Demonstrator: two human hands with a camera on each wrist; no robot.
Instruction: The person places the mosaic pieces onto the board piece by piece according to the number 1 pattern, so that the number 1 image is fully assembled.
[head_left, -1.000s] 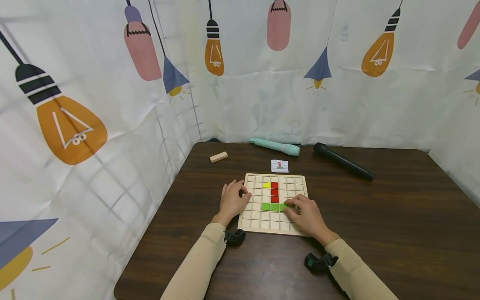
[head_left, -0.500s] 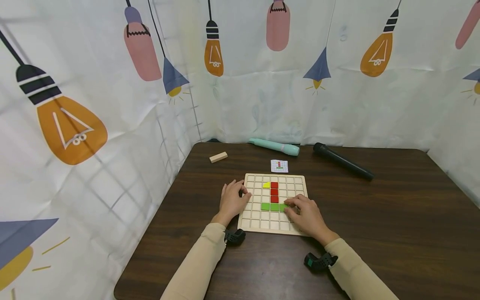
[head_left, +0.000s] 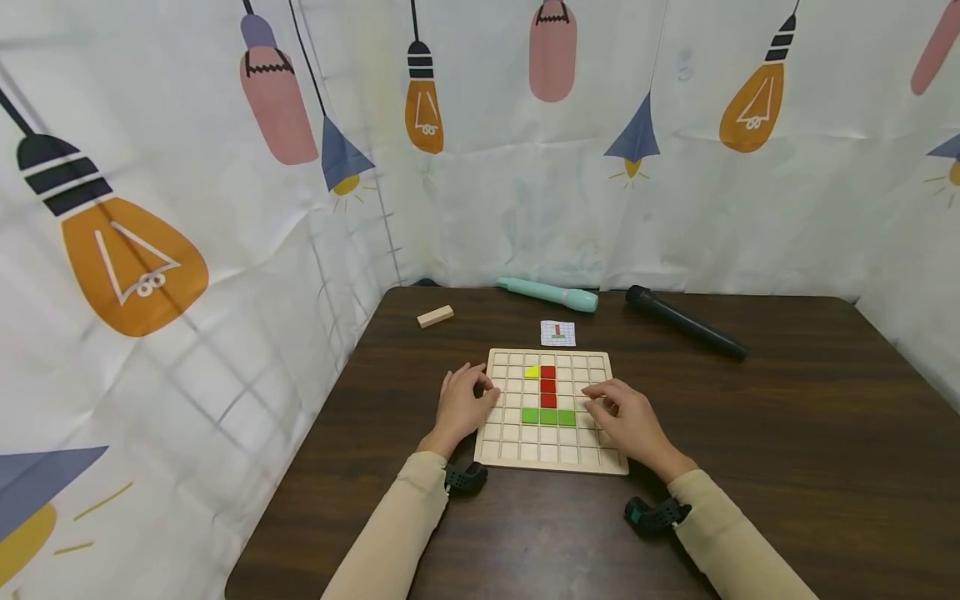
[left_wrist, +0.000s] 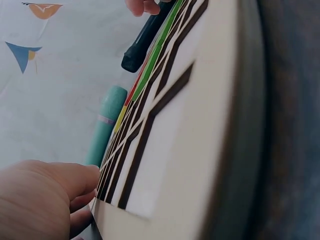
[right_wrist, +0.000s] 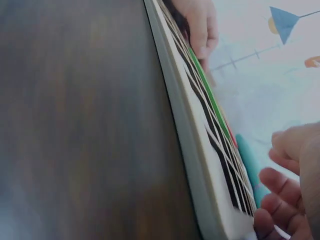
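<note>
A pale wooden grid board (head_left: pixel 510 451) lies on the table under both hands. Three green tiles (head_left: pixel 548 417) sit in a row on it. Above their middle stands a column of three red tiles (head_left: pixel 548 387), with a yellow slanted-edge piece (head_left: pixel 532 372) left of the top one. My left hand (head_left: pixel 459 407) holds the board's left edge, thumb over the rim; in the left wrist view its fingers (left_wrist: pixel 80 217) lie below the thumb at the board's side. My right hand (head_left: pixel 630 423) hovers over the board's right side, thumb and fingertips apart, with nothing between them.
A small card (head_left: pixel 558 333) with a printed coloured pattern lies behind the board. A wooden block (head_left: pixel 436 316) is at the back left. A mint-green tube-shaped thing (head_left: pixel 547 293) and a black one (head_left: pixel 684 322) lie along the back. A printed curtain (head_left: pixel 480 208) hangs behind the table.
My right hand has let go of the rightmost green tile and moved up and right, leaving the tile fully in sight. My left hand stays at the board's edge.
</note>
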